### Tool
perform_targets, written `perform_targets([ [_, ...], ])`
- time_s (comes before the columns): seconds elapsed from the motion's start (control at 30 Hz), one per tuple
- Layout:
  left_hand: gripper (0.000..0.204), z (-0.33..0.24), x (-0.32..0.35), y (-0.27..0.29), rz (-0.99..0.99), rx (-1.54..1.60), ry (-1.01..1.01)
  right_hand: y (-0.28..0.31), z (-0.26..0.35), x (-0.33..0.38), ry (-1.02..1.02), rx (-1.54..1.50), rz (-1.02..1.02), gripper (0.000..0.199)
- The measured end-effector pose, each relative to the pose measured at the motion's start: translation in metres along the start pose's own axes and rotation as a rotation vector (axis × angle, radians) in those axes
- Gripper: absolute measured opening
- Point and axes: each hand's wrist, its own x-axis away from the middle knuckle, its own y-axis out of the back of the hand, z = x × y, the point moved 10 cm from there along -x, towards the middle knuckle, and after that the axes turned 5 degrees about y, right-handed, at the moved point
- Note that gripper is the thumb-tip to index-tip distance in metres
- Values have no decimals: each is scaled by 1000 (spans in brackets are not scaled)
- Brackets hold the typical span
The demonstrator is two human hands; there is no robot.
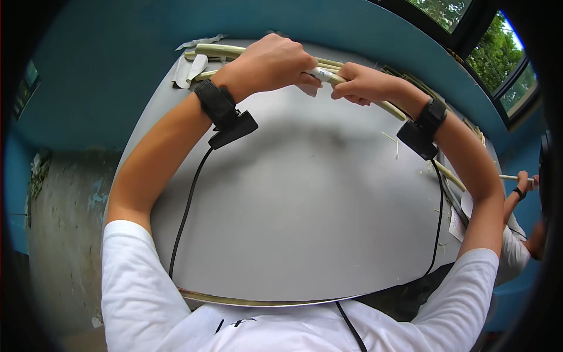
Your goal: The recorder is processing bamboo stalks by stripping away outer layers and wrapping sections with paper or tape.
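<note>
Upper centre: the person's left hand (272,61) and right hand (363,84) partly conceal the pale stalk (392,110). Right edge: co-worker (516,258) cut off.

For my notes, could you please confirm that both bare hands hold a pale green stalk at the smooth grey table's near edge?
Not quite: the head view shows the left hand and right hand holding the stalk at the far edge of the table.

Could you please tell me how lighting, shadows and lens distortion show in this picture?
In the head view, bright daylight shows in the upper-right window; a soft-edged shadow lies on the grey tabletop, below the left hand and right hand in the picture; the tabletop's near edge looks bowed, and black fills the corners.
</note>
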Motion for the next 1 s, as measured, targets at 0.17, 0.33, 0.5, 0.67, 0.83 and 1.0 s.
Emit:
perform_targets([
  [0.17, 48, 6, -1, 7, -49, 58, 2, -3, 2, 0, -14, -197, 89, 30],
  [0.33, 63, 26, 8, -40, 379, 422, 170, 4, 47, 8, 434, 681, -391, 24],
  [0.5, 63, 32, 8, -51, 421, 624, 258, 18, 54, 14, 454, 744, -547, 25],
  [0.67, 42, 4, -2, 19, -132, -77, -6, -4, -7, -1, -52, -328, 124, 35],
  [0.83, 45, 15, 1, 3, -85, -14, 38, 17, 21, 4, 60, 285, -174, 33],
  [1.0, 57, 29, 20, -50, 572, 766, 333, 15, 53, 12, 381, 806, -456, 23],
])
